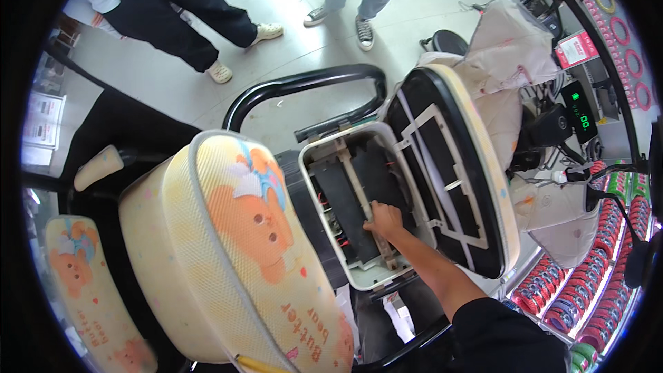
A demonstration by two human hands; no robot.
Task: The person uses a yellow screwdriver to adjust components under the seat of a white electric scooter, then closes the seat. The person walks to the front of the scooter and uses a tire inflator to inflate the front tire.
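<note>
One hand shows in the head view: the person's right hand (384, 221), reaching up from the lower right of the frame into the open under-seat compartment (324, 155) of an electric scooter. Its fingers curl loosely, resting on a pale hold-down bracket (358, 190) that runs lengthwise over the dark battery (345, 211), from upper left toward lower right. The raised seat (456, 173) stands just right of the hand. A cartoon-bear backrest cover (248, 249) fills the lower left. No left hand appears.
</note>
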